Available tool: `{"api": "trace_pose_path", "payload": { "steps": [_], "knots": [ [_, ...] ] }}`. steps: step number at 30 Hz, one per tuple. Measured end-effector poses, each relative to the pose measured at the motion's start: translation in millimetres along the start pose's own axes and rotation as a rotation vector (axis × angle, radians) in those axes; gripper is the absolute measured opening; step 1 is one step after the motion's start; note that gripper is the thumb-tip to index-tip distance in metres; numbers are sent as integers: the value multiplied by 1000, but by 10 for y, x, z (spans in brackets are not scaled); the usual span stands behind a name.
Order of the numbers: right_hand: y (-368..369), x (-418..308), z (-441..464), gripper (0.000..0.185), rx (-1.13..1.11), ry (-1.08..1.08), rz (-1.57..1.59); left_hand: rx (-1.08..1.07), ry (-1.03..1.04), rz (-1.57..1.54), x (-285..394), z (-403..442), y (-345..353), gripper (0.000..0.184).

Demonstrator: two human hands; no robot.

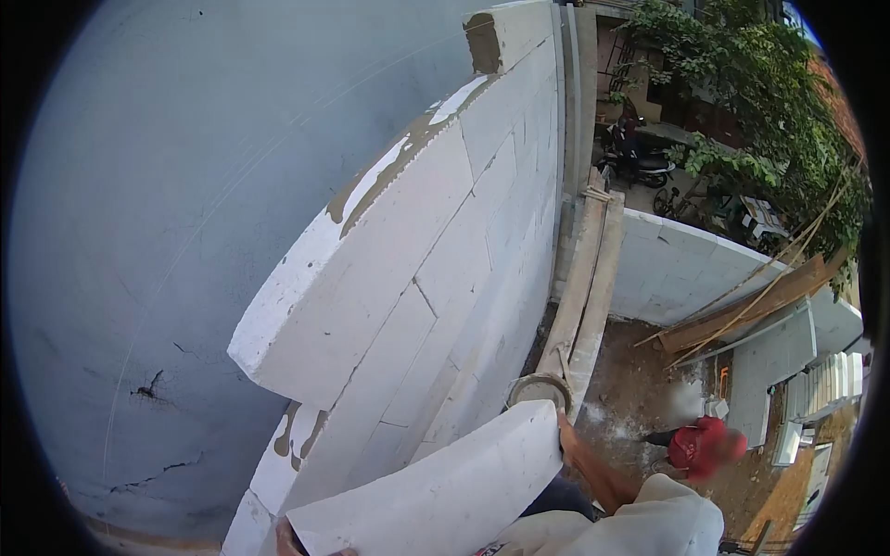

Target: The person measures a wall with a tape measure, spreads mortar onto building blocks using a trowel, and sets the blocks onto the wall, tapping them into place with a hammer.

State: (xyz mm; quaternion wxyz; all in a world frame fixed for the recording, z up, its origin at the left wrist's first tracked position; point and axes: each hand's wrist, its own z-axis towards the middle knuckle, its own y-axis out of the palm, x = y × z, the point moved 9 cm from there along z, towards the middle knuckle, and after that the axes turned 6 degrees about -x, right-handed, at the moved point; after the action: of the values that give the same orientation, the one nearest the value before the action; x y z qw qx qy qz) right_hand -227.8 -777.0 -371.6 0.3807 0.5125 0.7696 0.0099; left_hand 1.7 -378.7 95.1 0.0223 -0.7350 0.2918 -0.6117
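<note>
Left hand [289,537], right hand [569,439]: closed on ends of white block [431,484] | grey paste [536,393] held in round bucket [566,393], 5 o'clock

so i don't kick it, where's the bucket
Right of centre in the head view, the bucket is at the planks' near end, just beyond the right hand holding the white block.

A cracked blue-grey wall [167,213] fills the left side, and a pale block wall [482,199] curves in the wide view in front of it. Below on the right, a lower white wall [691,269] borders a brown dirt floor [621,371] with pale patches, near leaning wooden boards [756,301] and a row of white slabs [820,387]. Beyond it, daylight falls on leafy branches [742,102] over a parked motorbike [644,167].
</note>
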Motion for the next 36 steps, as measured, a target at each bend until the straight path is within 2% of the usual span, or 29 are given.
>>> {"api": "trace_pose_path", "payload": {
  "steps": [2,4,5,7,8,11,14,15,18,20,22,24,27,28,30,34,36],
  "knots": [
    [-83,-562,-291,84,44,-35,-42,-33,6,-52,-60,33,-36,90],
    [20,-1354,-628,82,44,-75,-255,27,-123,-286,-387,46,-247,92],
    [-105,-1671,-655,82,41,-83,-269,22,-39,-235,76,20,-169,96],
    [-199,-2385,-741,80,-204,-198,-469,50,-63,-262,63,52,-323,94],
    [58,-2667,-1056,76,-253,-214,-250,71,-93,-271,29,79,-414,93],
    [390,-3054,-1064,74,-301,-272,-344,99,-69,-338,303,223,-263,90],
    [552,-3700,-827,75,-168,-230,-475,141,1,-425,665,397,-19,88],
    [687,-3949,-780,74,-235,-234,-511,152,28,-444,802,448,25,87],
    [1312,-4914,-897,75,-317,-394,-450,174,112,-520,1178,558,108,86],
    [1838,-5648,-1049,80,-393,-499,-550,184,173,-568,1440,619,141,86],
    [2269,-6244,-1025,89,-391,-497,-703,181,234,-619,1727,702,201,86],
    [2735,-6634,-1089,98,-384,-520,-808,157,288,-670,1976,799,273,86],
    [3218,-7066,-901,104,-426,-631,-881,97,265,-690,2230,1034,412,68],
    [3332,-7191,-856,104,-439,-644,-864,103,283,-673,2276,1134,414,68],
    [3569,-7367,-770,100,-504,-725,-938,114,368,-681,2322,1336,352,80],
    [3817,-7716,-472,95,-611,-845,-819,100,448,-584,2281,1689,228,72],
    [3941,-7867,-433,90,-686,-941,-753,182,565,-460,2356,1807,140,72]
  ]
}}
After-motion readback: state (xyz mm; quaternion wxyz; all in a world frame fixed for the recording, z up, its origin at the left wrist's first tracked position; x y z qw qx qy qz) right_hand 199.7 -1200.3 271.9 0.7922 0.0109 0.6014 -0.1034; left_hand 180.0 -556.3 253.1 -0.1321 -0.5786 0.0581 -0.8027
